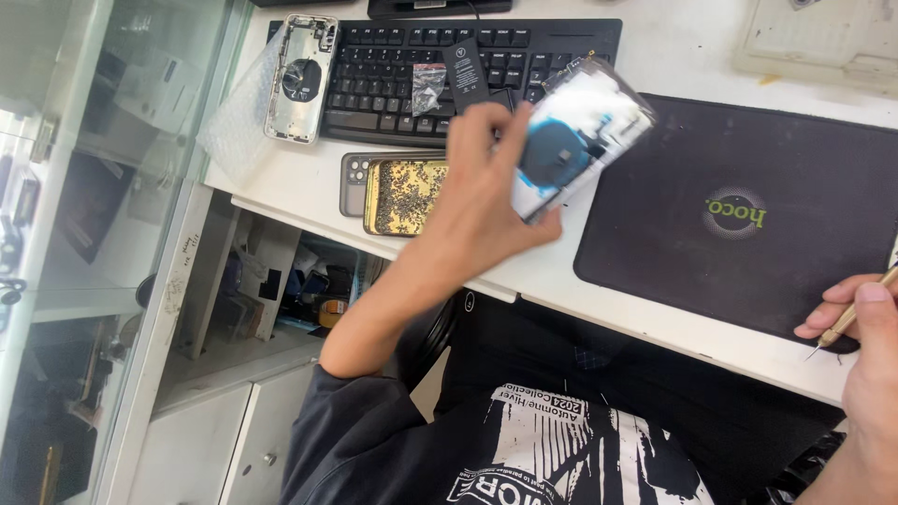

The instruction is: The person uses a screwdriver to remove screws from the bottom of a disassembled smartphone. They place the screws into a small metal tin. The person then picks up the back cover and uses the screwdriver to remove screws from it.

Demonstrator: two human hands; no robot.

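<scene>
My left hand (486, 192) holds a white phone back housing (585, 131) with a round dark coil inside, lifted above the desk's front edge and tilted; the housing is blurred. My right hand (865, 327) rests at the right edge over the black work mat (739, 271) and grips a thin wooden-handled pointed tool (847, 323), its tip close to the mat's near edge.
A black keyboard (393, 84) lies at the back with a small bag of parts (428, 89) and a black battery (465, 67) on it. Another phone housing (299, 79) sits left. A gold speckled phone panel (402, 196) lies over a grey phone. The white desk (309, 187) drops off at front.
</scene>
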